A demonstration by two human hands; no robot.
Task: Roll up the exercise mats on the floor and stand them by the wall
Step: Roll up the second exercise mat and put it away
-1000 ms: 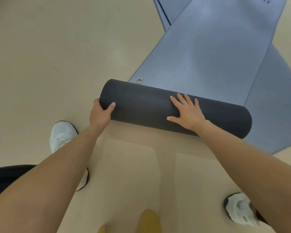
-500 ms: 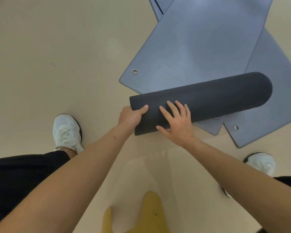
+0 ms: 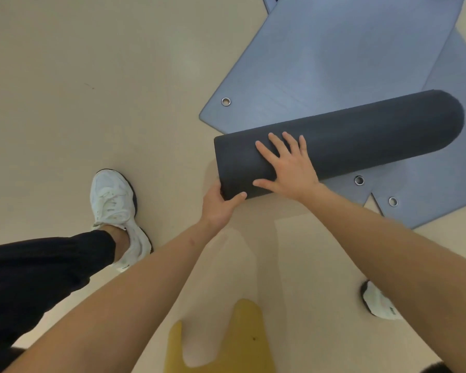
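A dark rolled mat [image 3: 374, 135] lies on its side, partly on the tan floor [image 3: 92, 76] and partly across blue-grey flat mats [image 3: 334, 63]. Its long axis runs from the person's hands away to the upper right. The left hand [image 3: 221, 205] grips the near end, thumb hooked over its lower edge. The right hand [image 3: 291, 170] presses flat on top just beyond, fingers spread, gripping nothing. Standing it up probably means swinging the far end up over this near end.
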